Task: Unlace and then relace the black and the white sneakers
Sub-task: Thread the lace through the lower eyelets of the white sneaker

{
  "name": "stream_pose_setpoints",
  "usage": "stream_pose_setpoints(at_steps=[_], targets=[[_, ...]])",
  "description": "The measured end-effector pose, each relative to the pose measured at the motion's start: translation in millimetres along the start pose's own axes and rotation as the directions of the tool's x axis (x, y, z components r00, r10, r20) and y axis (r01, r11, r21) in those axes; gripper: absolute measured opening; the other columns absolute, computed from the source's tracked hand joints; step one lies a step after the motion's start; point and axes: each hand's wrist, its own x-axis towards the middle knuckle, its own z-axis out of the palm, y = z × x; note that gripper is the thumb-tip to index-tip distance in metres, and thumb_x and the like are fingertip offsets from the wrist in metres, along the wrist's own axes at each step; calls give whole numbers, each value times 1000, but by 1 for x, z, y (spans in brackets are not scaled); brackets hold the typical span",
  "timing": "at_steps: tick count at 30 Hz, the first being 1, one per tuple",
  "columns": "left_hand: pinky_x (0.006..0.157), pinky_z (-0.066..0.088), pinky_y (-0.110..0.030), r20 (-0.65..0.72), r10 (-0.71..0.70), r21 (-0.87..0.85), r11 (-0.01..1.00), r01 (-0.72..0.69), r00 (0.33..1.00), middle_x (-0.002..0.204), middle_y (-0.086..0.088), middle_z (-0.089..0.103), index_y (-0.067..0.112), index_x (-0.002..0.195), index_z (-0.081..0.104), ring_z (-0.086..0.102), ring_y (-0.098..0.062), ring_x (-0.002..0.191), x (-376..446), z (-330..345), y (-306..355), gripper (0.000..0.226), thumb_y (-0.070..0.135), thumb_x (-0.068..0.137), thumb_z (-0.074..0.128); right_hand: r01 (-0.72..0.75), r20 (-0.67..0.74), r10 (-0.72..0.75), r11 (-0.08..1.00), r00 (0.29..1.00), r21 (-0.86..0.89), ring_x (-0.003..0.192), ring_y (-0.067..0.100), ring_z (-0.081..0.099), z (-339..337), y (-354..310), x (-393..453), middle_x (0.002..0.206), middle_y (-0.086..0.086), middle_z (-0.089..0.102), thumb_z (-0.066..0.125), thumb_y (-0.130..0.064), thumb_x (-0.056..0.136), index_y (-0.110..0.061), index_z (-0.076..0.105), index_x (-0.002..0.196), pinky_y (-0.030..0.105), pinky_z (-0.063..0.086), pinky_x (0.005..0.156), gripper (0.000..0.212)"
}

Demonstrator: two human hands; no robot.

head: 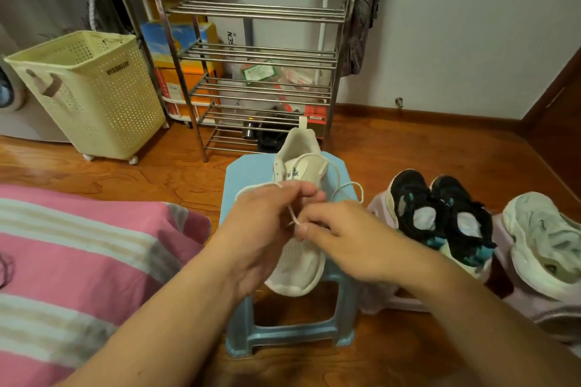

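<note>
Head view
White sneaker: it is laid lengthwise on the light-blue plastic stool at the centre of the frame, toe toward 6 o'clock and heel toward 12 o'clock; a dark logo is seen on its tongue.
White lace: it is drawn up from the middle of the shoe, with loose loops spread toward 10 o'clock and 2 o'clock of the hands.
Left hand: it is held over the shoe's midfoot, fingers curled, and a strand of the lace is pinched at the fingertips.
Right hand: it is set at 3 o'clock of the left hand, just beside it; the lace appears to be pinched between thumb and forefinger, though the contact is partly hidden.
Black sneakers: the pair is stood side by side at 3 o'clock of the stool, on a pale pink stand, with teal accents showing.
Second white sneaker: it is tipped on its side at 3 o'clock of the black pair, near the frame edge.
Metal shoe rack: it is stood against the wall at 12 o'clock, with boxes seen behind its bars.
Cream laundry basket: it is placed at 10 o'clock, on the wooden floor.
Pink striped bedding: it is spread at 9 o'clock, near the left forearm.
</note>
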Motion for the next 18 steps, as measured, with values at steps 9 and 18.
stream_pose_setpoints(at_steps=[9,18], targets=[[36,20,-14,-628,54,-85,987,-137,777,54,4,28,22,72,40,22,-8,34,27,-130,53,36,29,108,35,-89,123,70,983,990,161,98,-11,60,-15,19,1,98,-26,68,67,-23,95,-37,68,118,9,45,87,27],[46,37,-22,-406,256,643,762,75,877,81,-7,63,4,99,69,47,-13,53,38,-169,24,25,7,106,45,-130,-445,177,982,878,134,89,-4,56,-2,13,39,99,-21,63,59,-15,99,-30,72,106,9,40,72,22]])
